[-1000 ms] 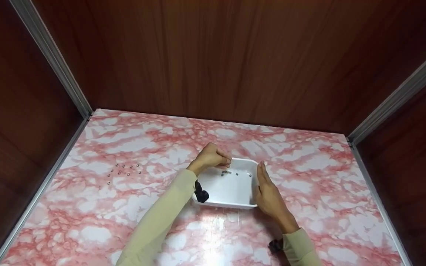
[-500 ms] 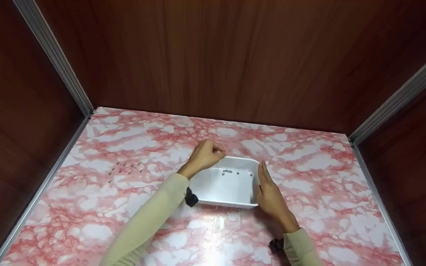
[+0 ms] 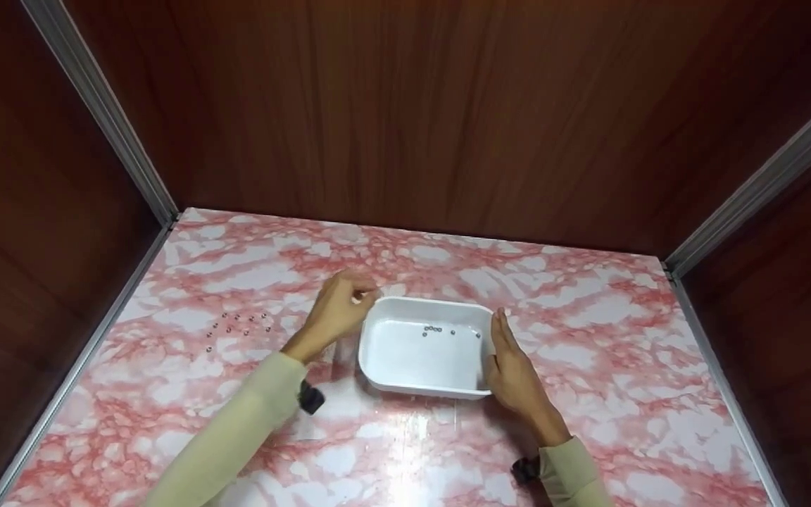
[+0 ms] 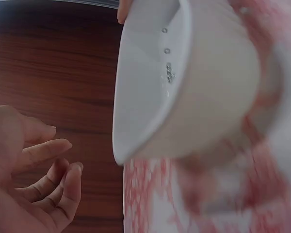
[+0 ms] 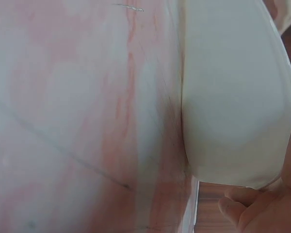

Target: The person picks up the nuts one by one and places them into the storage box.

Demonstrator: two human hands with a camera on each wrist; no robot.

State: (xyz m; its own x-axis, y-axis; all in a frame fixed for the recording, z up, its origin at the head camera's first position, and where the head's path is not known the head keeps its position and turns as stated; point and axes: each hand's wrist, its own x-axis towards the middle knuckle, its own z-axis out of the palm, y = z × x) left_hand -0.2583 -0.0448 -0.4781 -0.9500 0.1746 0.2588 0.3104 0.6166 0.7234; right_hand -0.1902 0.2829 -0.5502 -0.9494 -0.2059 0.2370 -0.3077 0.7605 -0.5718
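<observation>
Out to the left of the left fingers, we see small metal pieces (image 3: 246, 333) scattered on the marbled table (image 3: 166, 394). Here's the left hand (image 3: 336, 308), loosely curled, nothing visible between its fingertips, just beside the far corner of the white container (image 3: 412, 365). Right of those fingers, that container sits upright, mouth up, long axis running hand to hand, more pieces inside. And the right hand (image 3: 516, 367) grips its right wall, longer fingers straight.
</observation>
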